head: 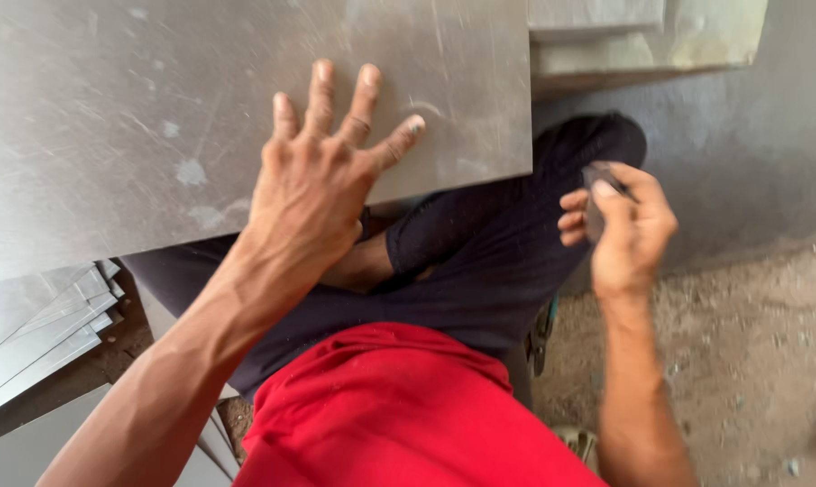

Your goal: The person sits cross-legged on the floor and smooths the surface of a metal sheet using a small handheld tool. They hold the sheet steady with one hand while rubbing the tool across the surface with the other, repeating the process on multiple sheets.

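While spread flat with fingers fanned wide, left hand [316, 171] pressed palm-down on large grey metal sheet [155, 117], near its lower right edge; sheet scratched and smudged, resting tilted across the lap, covering the upper left of the view; right hand [626, 225] raised off to the right, well apart from the sheet, fingers curled and thumb pinched on small dark flat object [595, 194], too blurred to tell its kind; below the sheet, dark trousers [480, 261] over crossed legs, one knee pointing up towards the right; nearer still, red shirt [399, 415] filling the bottom middle; at lower left, stack of cut metal sheets [38, 334] lying fanned on the ground, edges stepped one over another; to the right, rough dusty concrete floor [751, 361] with small bits of grit; behind, grey wall [751, 135] and pale ledge [642, 45] at top right.
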